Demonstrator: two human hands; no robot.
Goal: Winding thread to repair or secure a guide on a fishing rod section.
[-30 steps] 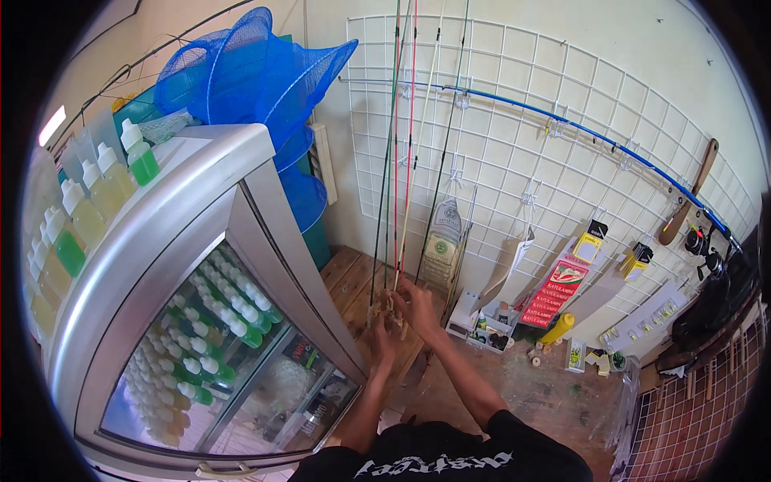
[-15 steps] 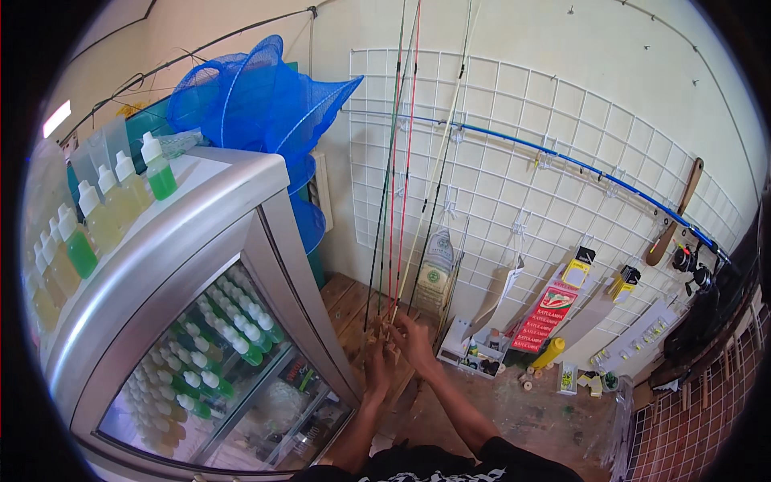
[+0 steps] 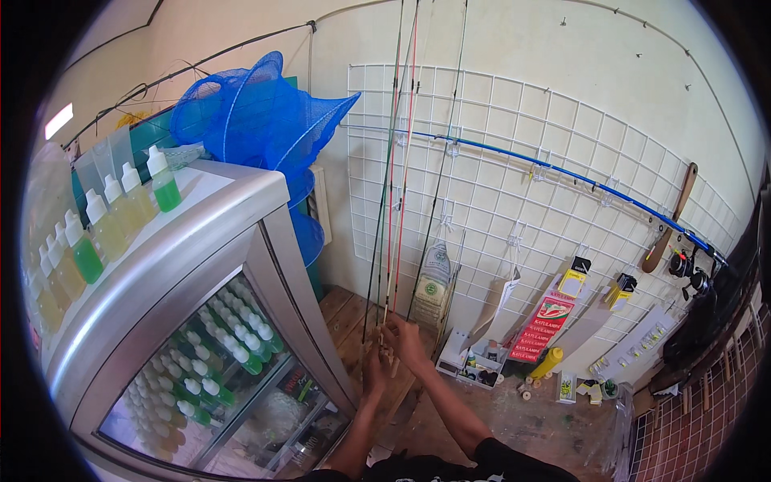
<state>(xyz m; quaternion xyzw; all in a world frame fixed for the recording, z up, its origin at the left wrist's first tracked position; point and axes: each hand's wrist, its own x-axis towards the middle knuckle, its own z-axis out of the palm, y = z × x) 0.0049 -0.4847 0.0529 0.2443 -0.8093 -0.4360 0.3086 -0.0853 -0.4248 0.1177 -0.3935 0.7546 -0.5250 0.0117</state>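
The right grip (image 3: 402, 341) appears pinched on the base of the slim rods (image 3: 389, 161), which rise above it, the left grip (image 3: 375, 374) curls just beside it around what I cannot tell, and handling those lower ends seems the step, next calling for steadiness.

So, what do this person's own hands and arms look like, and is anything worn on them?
These are human hands: the left hand and right hand wear no gloves, and I see no watch or cables. A short, black sleeve leaves the right forearm uncovered. Any rings would be too small to tell.
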